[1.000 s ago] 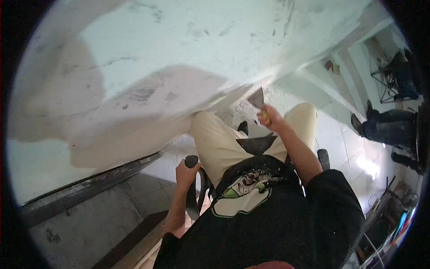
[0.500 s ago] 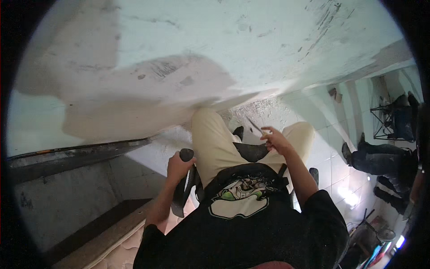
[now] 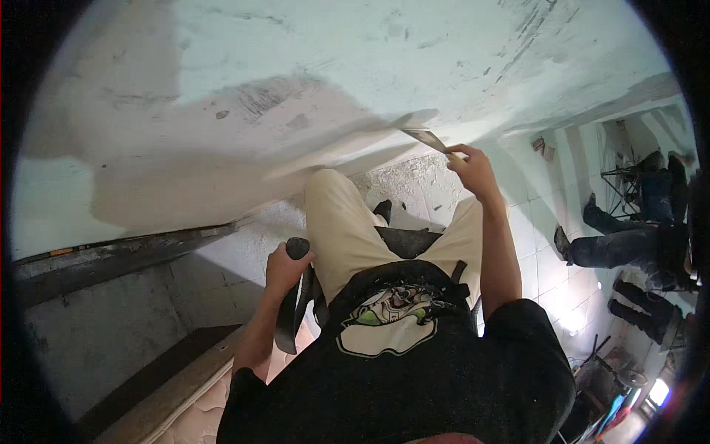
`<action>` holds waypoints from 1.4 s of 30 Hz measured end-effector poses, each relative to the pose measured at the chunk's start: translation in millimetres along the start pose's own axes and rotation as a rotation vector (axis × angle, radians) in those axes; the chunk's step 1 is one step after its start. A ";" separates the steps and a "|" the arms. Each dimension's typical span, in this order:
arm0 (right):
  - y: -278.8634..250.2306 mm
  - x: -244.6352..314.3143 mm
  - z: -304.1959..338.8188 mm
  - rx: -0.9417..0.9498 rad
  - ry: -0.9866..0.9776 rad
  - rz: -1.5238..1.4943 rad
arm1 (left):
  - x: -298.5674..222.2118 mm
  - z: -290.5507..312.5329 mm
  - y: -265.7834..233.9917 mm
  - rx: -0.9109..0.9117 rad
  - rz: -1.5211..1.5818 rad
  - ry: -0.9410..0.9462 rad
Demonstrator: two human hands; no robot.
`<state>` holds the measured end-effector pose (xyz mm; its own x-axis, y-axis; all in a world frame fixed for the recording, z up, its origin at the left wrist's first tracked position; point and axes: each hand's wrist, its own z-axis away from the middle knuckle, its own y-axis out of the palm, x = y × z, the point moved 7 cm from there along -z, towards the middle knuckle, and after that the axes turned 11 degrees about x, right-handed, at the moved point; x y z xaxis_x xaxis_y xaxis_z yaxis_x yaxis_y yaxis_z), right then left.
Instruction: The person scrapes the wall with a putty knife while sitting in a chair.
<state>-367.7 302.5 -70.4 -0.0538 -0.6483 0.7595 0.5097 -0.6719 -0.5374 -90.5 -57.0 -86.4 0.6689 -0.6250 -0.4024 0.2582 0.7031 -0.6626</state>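
Note:
My right hand (image 3: 475, 174) is closed round the pale handle of a putty knife (image 3: 427, 138). Its metal blade points up and left, over the lower part of the wall (image 3: 333, 66); whether it touches the surface I cannot tell. My left hand (image 3: 285, 268) is wrapped round the rounded front end of a black armrest (image 3: 298, 248) beside my left thigh. Grey smears and scuffs mark the pale green wall, with a large beige area at left.
White crumbs lie on the tiled floor (image 3: 414, 181) along the wall's foot. At left, a dark ledge (image 3: 118, 255) runs beside a quilted mattress (image 3: 207, 414). Other people's legs (image 3: 614, 255) and a folding metal frame (image 3: 621, 181) are at right.
My right hand has risen with the putty knife from above my right thigh to the wall. My left hand keeps its hold on the armrest.

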 end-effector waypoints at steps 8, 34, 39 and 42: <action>-14.0 -3.9 -24.0 0.059 0.048 -0.100 | 0.6 -1.2 -1.9 0.006 0.049 -0.018; 24.3 -10.9 3.1 -0.074 -0.012 0.008 | 6.1 -5.7 -0.5 0.027 0.003 -0.041; -12.0 19.3 6.5 -0.167 0.011 0.082 | -6.5 1.1 -5.4 -0.046 -0.017 -0.036; -5.7 31.4 -11.5 -0.285 -0.228 0.149 | -1.7 -2.2 -2.0 0.006 -0.011 -0.036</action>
<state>-382.1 281.9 -47.8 0.2114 -0.6716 0.7101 0.2370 -0.6696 -0.7039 -93.7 -58.1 -85.7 0.6907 -0.6203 -0.3717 0.2700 0.6981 -0.6631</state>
